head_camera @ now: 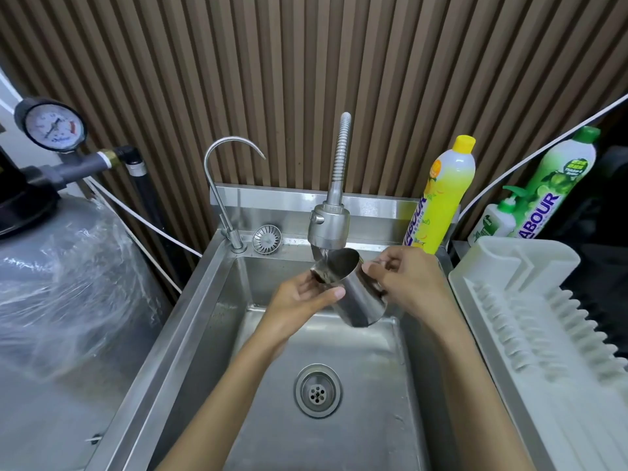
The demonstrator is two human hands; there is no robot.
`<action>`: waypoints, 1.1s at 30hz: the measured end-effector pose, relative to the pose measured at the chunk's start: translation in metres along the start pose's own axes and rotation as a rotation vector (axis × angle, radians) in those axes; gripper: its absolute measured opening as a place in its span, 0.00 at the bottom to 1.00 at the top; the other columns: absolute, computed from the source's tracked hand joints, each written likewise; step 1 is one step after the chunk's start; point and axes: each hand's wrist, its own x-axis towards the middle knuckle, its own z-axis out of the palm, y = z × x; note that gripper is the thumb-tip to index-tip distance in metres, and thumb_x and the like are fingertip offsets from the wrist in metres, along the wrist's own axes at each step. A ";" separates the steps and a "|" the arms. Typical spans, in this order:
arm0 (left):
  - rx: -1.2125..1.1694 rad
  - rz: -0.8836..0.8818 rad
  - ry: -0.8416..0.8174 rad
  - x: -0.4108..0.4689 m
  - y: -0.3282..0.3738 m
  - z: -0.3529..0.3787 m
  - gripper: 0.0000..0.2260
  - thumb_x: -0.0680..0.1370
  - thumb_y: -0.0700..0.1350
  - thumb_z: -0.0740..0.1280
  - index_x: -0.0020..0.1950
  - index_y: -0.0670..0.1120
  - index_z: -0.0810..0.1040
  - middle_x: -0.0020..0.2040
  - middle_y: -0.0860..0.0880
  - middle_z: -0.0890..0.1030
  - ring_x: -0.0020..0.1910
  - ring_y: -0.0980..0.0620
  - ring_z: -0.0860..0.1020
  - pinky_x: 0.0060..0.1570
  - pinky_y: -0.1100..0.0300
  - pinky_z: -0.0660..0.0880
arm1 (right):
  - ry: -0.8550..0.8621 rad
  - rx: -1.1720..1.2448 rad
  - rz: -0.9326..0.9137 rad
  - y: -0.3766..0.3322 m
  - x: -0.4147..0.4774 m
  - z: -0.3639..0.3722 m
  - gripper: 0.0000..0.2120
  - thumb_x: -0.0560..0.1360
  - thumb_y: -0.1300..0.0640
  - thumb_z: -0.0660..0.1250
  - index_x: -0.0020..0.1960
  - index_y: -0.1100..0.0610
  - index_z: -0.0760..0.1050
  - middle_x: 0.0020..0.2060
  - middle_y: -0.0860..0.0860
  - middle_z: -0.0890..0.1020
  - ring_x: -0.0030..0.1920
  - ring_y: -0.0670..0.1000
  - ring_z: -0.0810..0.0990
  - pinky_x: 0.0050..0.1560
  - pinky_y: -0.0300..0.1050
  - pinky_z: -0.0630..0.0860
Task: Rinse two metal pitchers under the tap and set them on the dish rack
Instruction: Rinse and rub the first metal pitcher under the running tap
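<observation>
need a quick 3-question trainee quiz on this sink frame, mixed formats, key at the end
1. True or false: the pitcher is set down with no hand on it.
2. The spray tap is: A) off; B) running onto the pitcher; C) out of view.
3. Fill in: the dish rack sits on the person's ___ side.

Key:
1. False. The left hand and right hand both grip the pitcher, tilted under the spray tap.
2. B
3. right
</observation>
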 end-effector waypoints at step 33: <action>-0.150 0.092 0.209 0.005 -0.017 0.028 0.20 0.67 0.36 0.75 0.58 0.48 0.77 0.53 0.55 0.83 0.55 0.63 0.79 0.49 0.73 0.73 | -0.064 0.237 -0.125 0.017 0.014 0.006 0.11 0.73 0.60 0.69 0.34 0.48 0.75 0.48 0.53 0.85 0.50 0.54 0.82 0.57 0.51 0.76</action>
